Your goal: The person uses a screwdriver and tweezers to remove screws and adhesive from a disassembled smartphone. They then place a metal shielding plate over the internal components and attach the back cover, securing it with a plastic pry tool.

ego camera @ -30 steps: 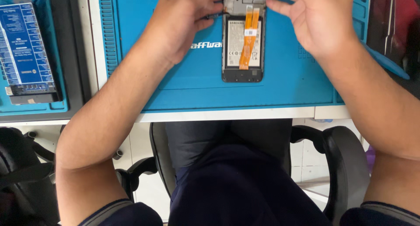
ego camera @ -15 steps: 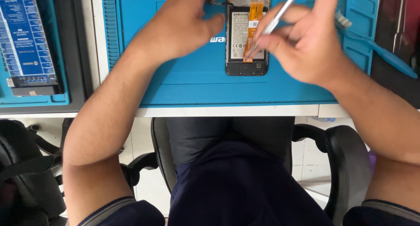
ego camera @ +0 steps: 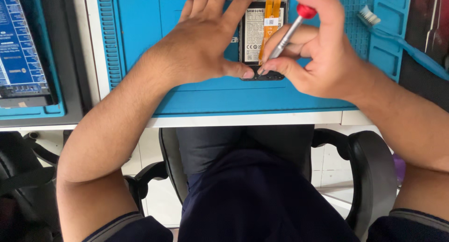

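An opened phone (ego camera: 262,36) lies face down on a blue work mat (ego camera: 196,92), showing its battery and two orange flex cables. My left hand (ego camera: 206,45) rests flat on the mat, thumb pressing the phone's lower left corner. My right hand (ego camera: 318,50) grips a small screwdriver (ego camera: 287,33) with a silver shaft and red cap. Its tip touches the phone's bottom edge beside my left thumb.
A blue-handled brush (ego camera: 402,40) lies on the mat's right side. At far left a blue tray (ego camera: 28,113) holds a dark blue device. The white table edge (ego camera: 243,119) runs below the mat; a black chair's armrests (ego camera: 369,176) sit beneath.
My right hand brought the screwdriver down from over the phone's middle to its bottom edge. My left hand slid lower, thumb now at the phone's bottom corner. The camera view has shifted a little.
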